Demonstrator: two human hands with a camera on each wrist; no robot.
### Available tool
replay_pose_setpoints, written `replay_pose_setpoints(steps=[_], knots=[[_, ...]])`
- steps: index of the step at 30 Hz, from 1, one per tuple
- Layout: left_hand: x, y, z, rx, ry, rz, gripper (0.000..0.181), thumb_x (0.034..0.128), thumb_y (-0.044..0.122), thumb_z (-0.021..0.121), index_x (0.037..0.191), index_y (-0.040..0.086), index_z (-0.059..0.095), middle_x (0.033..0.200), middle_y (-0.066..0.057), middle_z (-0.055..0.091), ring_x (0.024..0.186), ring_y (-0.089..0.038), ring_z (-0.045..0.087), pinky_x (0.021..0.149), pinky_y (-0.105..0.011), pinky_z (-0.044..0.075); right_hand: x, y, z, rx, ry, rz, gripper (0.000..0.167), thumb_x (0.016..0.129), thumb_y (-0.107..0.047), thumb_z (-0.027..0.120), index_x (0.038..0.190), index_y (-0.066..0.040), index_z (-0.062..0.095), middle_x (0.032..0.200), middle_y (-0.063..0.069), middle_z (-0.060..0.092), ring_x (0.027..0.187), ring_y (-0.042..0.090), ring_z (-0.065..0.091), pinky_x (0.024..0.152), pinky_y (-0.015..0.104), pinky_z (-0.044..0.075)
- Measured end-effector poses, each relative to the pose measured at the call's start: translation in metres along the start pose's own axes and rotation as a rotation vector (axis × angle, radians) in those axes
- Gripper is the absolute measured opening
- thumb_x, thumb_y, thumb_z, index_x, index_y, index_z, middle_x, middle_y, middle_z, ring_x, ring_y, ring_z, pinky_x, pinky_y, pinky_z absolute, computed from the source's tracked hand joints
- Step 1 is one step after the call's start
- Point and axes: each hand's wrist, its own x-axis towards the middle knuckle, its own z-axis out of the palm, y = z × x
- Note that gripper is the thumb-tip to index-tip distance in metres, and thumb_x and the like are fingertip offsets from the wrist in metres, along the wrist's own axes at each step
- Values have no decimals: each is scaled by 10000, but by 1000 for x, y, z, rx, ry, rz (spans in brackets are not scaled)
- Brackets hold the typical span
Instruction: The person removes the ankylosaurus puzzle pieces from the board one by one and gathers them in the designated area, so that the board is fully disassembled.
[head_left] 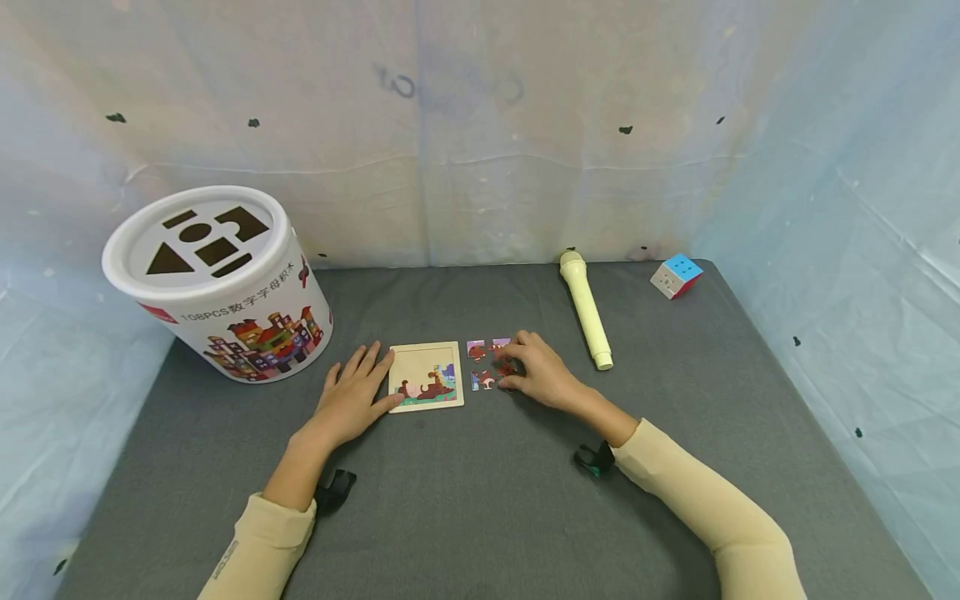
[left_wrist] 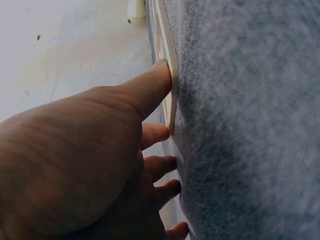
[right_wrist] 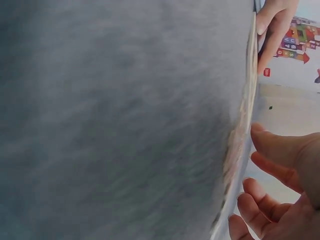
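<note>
A wooden puzzle board (head_left: 426, 351) lies on the grey cloth, with several picture pieces (head_left: 429, 390) along its lower and right parts. My left hand (head_left: 351, 402) rests at its left side with fingers spread; the thumb of that hand (left_wrist: 85, 150) touches the board's rim (left_wrist: 174, 95). Loose pieces (head_left: 476, 350) lie right of the board. Over the rightmost ones is my right hand (head_left: 546, 375), thumb and index apart and bent, partly covering them. In the right wrist view the right hand (right_wrist: 285, 185) shows nothing gripped between its fingers.
A large white bucket (head_left: 255, 333) with shaped holes in its lid stands at the back left. Behind the right hand lies a pale yellow microphone-shaped object (head_left: 587, 312). A coloured cube (head_left: 677, 277) sits at the back right, near the cloth's far edge.
</note>
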Motion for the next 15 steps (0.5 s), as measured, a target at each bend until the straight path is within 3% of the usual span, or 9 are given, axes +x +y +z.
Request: replay_pose_setpoints(steps=[10, 15], knots=[[0, 0, -1, -4, -2, 0, 769, 988, 433, 606, 1580, 66, 279, 1627, -228, 176, 1487, -444, 126, 1111, -709, 89, 28, -31, 14, 15, -47, -100, 414, 824, -108, 829, 1201, -14, 686, 1147, 108, 660, 1065, 287, 535, 908, 444, 454], [1, 0, -1, 0, -9, -3, 771, 990, 446, 597, 1583, 71, 275, 1630, -223, 171, 1489, -440, 123, 1112, -708, 89, 37, -42, 24, 12, -76, -119, 426, 827, -114, 828, 1213, -20, 675, 1136, 120, 664, 1070, 290, 535, 913, 438, 450]])
